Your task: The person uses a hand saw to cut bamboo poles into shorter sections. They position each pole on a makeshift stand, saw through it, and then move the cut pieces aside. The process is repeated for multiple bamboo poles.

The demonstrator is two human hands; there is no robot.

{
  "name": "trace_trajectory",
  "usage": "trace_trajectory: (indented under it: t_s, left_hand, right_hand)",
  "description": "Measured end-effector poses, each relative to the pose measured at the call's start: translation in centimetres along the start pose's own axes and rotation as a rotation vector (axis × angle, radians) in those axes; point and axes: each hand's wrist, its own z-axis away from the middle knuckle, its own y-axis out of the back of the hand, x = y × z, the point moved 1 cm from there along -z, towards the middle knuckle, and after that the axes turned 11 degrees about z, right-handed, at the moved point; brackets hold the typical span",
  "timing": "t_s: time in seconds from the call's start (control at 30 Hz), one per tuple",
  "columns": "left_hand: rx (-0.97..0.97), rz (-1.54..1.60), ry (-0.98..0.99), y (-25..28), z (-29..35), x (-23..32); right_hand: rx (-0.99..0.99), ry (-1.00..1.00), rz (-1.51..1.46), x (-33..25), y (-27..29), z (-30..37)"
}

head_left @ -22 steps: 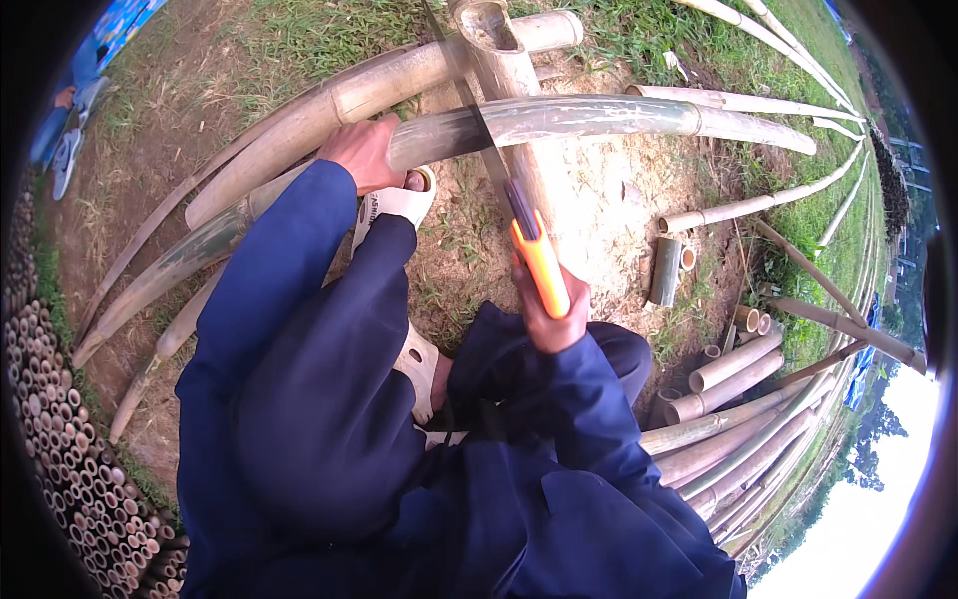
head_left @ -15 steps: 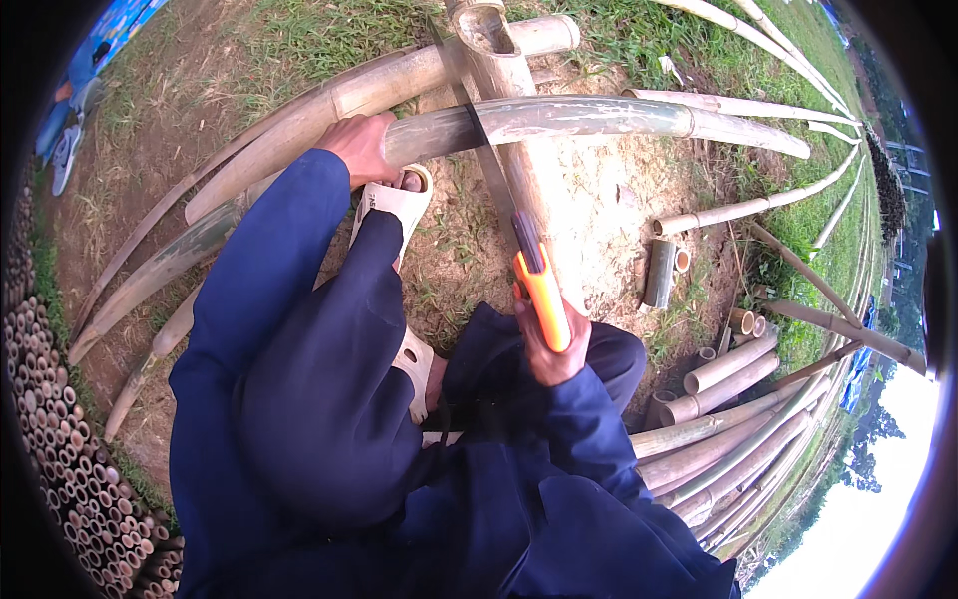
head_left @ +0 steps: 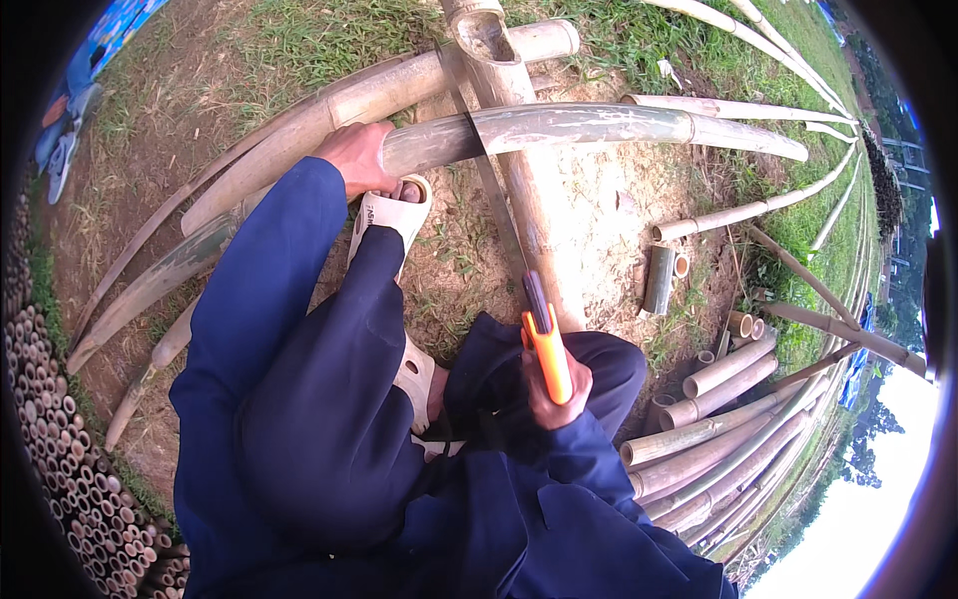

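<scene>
A thick bamboo pole [head_left: 589, 124] with greenish, blotchy skin lies crosswise in front of me, resting over a lighter bamboo log [head_left: 534, 230]. My left hand [head_left: 357, 158] is closed around its left part, just above my sandalled foot [head_left: 394, 205]. In my right hand [head_left: 561, 384] is the orange handle of a hand saw [head_left: 501, 210], held low near my right knee. Its long thin blade runs up and away, crossing the pole at a dark stretch right of my left hand. How deep the blade sits in the pole I cannot tell.
Beyond lies another bamboo pole [head_left: 369, 92]. To the right are a short bamboo piece [head_left: 659, 280], stacked cut lengths [head_left: 733, 374] and long poles [head_left: 714, 439]. A pile of bamboo tubes [head_left: 70, 459] fills the lower left. Another person's foot [head_left: 62, 165] shows at the upper left.
My right hand has drawn the saw back toward me, so more of the blade shows on the near side of the pole. My left hand keeps its grip.
</scene>
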Motion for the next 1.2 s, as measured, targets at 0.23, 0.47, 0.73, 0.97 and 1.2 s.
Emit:
trace_trajectory:
  t_s: [0.23,0.47,0.73,0.97,1.2]
  left_hand:
    - [-0.034,0.028,-0.052,-0.7,-1.6,0.4]
    - [0.035,0.023,-0.052,-0.3,-0.9,-0.8]
    - [-0.008,0.039,-0.101,-0.5,-1.5,1.2]
    - [-0.038,0.058,-0.014,0.6,-0.7,0.0]
    - [-0.062,0.073,-0.049,0.1,-1.6,-0.2]
  right_hand:
    - [0.061,0.054,-0.135,-1.1,-3.8,-10.3]
    - [0.013,-0.023,-0.016,-0.4,-0.5,-0.3]
    - [0.092,0.129,-0.137,-1.0,-5.5,-13.0]
    - [-0.001,-0.022,-0.04,0.7,0.2,2.3]
    - [-0.002,0.088,-0.146,0.0,-5.8,-12.1]
